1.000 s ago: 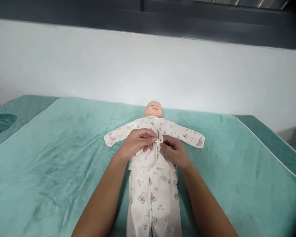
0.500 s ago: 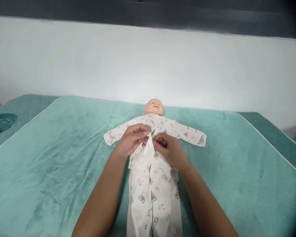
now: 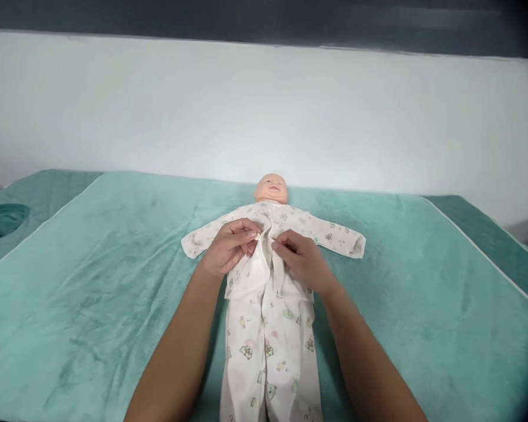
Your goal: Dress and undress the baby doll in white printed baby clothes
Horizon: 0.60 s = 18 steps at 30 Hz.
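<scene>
A baby doll (image 3: 271, 189) lies on its back on a teal blanket (image 3: 114, 264), dressed in a white printed shirt (image 3: 325, 234) and matching trousers (image 3: 268, 346). My left hand (image 3: 226, 249) pinches the left edge of the shirt's front opening at the chest. My right hand (image 3: 301, 261) is closed on the opposite edge of the opening, right beside the left. The fingertips of both hands nearly touch over the doll's chest. The doll's sleeves are spread out to each side.
The blanket covers a padded table with a white wall (image 3: 264, 117) behind it. A darker teal surface with a round hole (image 3: 2, 220) shows at the left edge. Another darker teal strip (image 3: 488, 234) runs along the right.
Both hands have shifted slightly up the doll's chest along the shirt opening and drawn closer together. The doll has stayed in place.
</scene>
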Each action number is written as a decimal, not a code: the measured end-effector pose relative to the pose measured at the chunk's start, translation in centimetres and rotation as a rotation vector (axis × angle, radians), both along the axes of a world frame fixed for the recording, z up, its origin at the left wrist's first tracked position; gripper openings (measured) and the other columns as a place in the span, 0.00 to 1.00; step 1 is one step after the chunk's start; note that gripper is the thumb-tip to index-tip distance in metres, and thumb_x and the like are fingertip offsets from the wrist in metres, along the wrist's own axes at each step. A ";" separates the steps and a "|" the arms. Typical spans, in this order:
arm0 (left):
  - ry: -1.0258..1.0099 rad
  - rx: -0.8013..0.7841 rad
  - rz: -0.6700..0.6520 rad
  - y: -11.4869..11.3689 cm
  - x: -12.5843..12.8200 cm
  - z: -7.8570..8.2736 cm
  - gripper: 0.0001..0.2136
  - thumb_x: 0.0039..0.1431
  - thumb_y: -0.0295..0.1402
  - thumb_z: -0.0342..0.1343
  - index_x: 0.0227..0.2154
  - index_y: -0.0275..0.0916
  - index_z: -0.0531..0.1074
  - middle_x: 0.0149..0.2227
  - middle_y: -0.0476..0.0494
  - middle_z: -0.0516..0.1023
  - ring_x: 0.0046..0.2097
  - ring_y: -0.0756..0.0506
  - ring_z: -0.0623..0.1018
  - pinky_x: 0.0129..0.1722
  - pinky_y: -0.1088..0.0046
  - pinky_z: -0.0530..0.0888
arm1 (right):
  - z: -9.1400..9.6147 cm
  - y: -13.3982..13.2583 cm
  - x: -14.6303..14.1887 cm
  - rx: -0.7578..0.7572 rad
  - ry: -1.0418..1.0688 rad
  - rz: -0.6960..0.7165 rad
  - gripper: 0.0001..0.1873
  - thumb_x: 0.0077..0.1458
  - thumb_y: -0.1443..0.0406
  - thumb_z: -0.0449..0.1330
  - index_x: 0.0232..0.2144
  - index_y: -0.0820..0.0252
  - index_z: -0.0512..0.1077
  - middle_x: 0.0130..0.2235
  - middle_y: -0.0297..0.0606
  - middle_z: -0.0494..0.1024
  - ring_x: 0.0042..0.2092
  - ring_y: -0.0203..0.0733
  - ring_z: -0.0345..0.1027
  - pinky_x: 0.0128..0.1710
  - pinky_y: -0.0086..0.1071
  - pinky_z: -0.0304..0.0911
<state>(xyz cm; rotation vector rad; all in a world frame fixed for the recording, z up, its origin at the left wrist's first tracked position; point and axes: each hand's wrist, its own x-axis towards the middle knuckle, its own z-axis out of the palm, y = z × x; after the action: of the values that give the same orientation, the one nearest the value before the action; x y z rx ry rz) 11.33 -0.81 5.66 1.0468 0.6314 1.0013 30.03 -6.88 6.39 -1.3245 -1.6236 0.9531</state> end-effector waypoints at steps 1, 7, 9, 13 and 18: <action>0.023 0.010 -0.004 -0.1 0.1 0.0 0.10 0.47 0.34 0.69 0.28 0.34 0.75 0.22 0.51 0.71 0.20 0.55 0.69 0.18 0.81 0.67 | -0.1 0.0 0.4 -0.029 0.145 0.007 0.15 0.61 0.54 0.56 0.28 0.56 0.64 0.23 0.27 0.61 0.25 0.33 0.53 0.27 0.29 0.50; 0.116 0.068 -0.025 -0.7 0.6 0.3 0.09 0.51 0.34 0.68 0.29 0.34 0.75 0.23 0.50 0.71 0.23 0.54 0.71 0.20 0.80 0.69 | -1.0 0.0 -0.4 -0.034 0.395 0.052 0.15 0.59 0.52 0.60 0.30 0.56 0.66 0.23 0.27 0.62 0.25 0.32 0.52 0.25 0.28 0.50; 0.125 0.074 -0.012 -0.7 0.7 0.4 0.10 0.51 0.35 0.68 0.29 0.34 0.75 0.24 0.50 0.71 0.23 0.54 0.70 0.20 0.80 0.69 | -1.0 0.0 -0.7 -0.029 0.352 0.073 0.15 0.59 0.52 0.60 0.29 0.57 0.66 0.23 0.28 0.63 0.25 0.32 0.53 0.25 0.28 0.51; 0.162 0.090 -0.021 -0.7 0.7 0.4 0.10 0.52 0.35 0.67 0.31 0.35 0.75 0.25 0.49 0.72 0.24 0.54 0.70 0.21 0.79 0.70 | -0.8 -0.1 -0.4 0.019 0.348 0.112 0.16 0.60 0.53 0.59 0.28 0.57 0.66 0.25 0.29 0.65 0.25 0.32 0.54 0.26 0.29 0.53; 0.149 0.126 -0.054 -0.8 0.6 0.3 0.09 0.53 0.36 0.66 0.31 0.36 0.75 0.25 0.50 0.71 0.25 0.53 0.71 0.22 0.78 0.71 | -1.0 -0.1 0.0 -0.003 0.362 0.127 0.14 0.59 0.54 0.60 0.29 0.57 0.68 0.25 0.30 0.66 0.25 0.33 0.55 0.26 0.29 0.53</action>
<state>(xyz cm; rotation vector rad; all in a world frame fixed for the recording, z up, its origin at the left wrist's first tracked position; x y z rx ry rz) 11.92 -1.57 5.99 1.2517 0.6646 0.9313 30.06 -7.01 5.41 -0.9895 -1.4363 1.1955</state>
